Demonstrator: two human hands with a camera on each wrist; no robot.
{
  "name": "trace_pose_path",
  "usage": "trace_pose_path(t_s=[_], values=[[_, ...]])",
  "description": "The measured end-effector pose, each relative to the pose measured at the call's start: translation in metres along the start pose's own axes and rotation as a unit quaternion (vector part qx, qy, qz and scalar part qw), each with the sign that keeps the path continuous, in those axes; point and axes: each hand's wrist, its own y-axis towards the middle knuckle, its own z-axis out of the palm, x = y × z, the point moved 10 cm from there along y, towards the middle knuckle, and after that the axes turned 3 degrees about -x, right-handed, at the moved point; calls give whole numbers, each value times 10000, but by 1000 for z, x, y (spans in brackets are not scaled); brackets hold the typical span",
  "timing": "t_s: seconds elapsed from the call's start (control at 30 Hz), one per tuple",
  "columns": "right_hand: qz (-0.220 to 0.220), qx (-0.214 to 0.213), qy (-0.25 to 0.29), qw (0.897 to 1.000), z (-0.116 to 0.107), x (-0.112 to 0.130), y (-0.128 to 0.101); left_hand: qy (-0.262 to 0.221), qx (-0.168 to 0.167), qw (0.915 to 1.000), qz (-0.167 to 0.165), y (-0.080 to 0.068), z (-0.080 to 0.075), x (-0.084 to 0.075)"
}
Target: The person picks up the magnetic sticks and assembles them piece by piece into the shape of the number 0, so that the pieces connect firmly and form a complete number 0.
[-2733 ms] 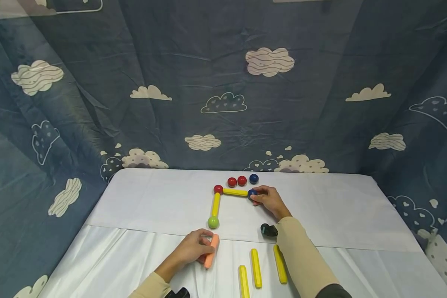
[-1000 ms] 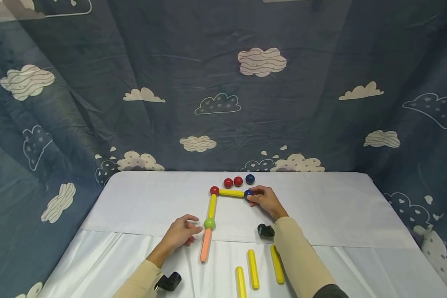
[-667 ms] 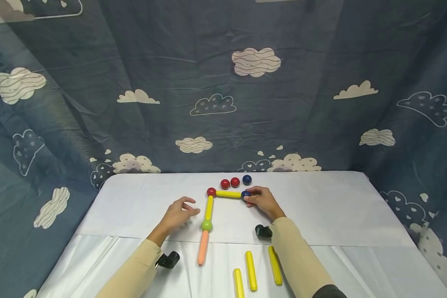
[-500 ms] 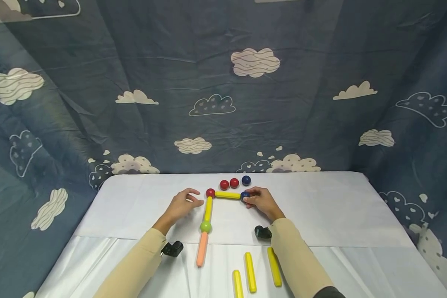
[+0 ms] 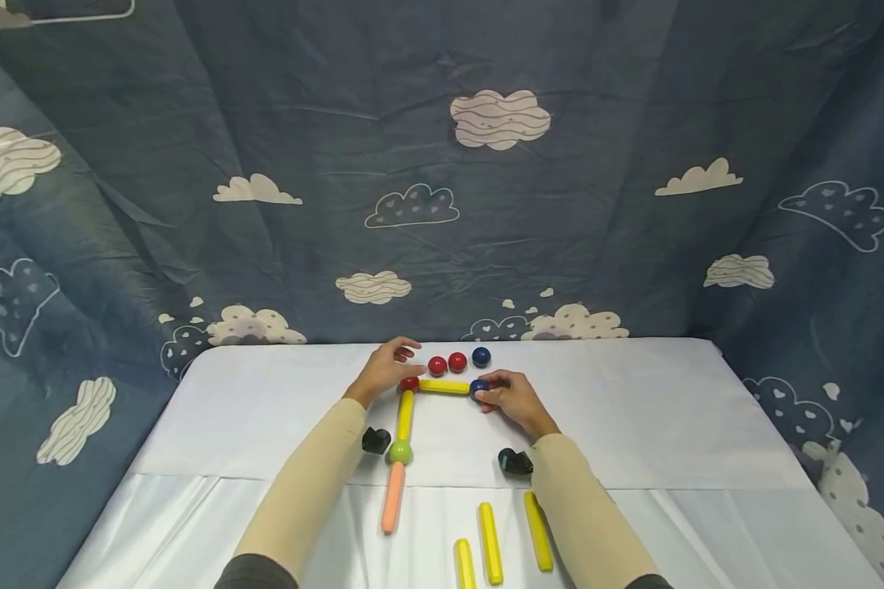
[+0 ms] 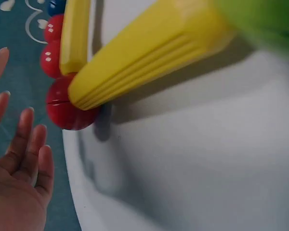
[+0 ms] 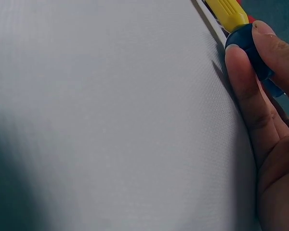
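My right hand (image 5: 514, 401) pinches a blue ball (image 7: 242, 42) between thumb and fingers, at the right end of a yellow stick (image 5: 444, 387). That stick runs left to a red ball (image 6: 70, 107), where a second yellow stick (image 5: 405, 415) joins and leads down to a green ball (image 5: 400, 451). Below the green ball extends an orange-pink stick (image 5: 393, 497). My left hand (image 5: 385, 370) hovers by the red corner ball with fingers spread and holds nothing. Just to its right lie two loose red balls (image 5: 438, 366) and a loose blue ball (image 5: 481, 357).
Three loose yellow sticks, one of them a middle stick (image 5: 489, 543), lie near the front of the white-covered table (image 5: 656, 425). The right forearm passes close to the rightmost stick (image 5: 538, 532). A dark cloud-print curtain (image 5: 582, 229) hangs behind the table.
My left hand has let go of the orange-pink stick, now against the green ball, and moved up to the table's far side. My right hand keeps its pinch on the blue ball.
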Motion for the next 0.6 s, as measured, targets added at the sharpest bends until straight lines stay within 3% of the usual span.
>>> trace_pose_path(t_s=[0.27, 0.6], values=[[89, -53, 58, 9999, 2, -3, -4, 177, 455, 9987, -168, 16, 31, 1], [123, -110, 27, 9999, 1, -3, 0, 481, 261, 9978, -368, 25, 37, 5]])
